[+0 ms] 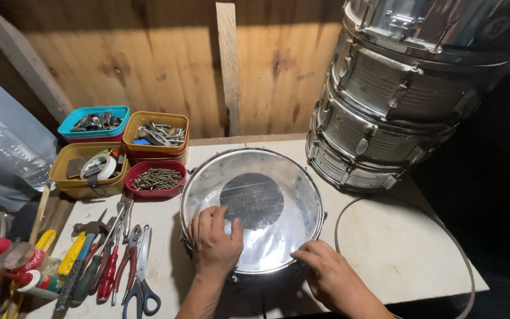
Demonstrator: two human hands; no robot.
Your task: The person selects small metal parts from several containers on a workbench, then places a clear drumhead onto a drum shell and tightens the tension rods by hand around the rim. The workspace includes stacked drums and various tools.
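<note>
Snare drum [267, 195] under left hand [215, 239]

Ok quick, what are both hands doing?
Left hand: open, flat on the drum skin, holding nothing.
Right hand: open, fingers on the drum's rim, holding nothing.

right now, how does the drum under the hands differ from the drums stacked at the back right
The drum under the hands lies alone, flat on the table; the stacked drums lean in a tilted pile against the wooden wall. The single drum shows its clear head with a dark round patch; the stack shows mostly ribbed metal sides. The left hand and right hand touch only the single one. All have shiny chrome shells.
</note>
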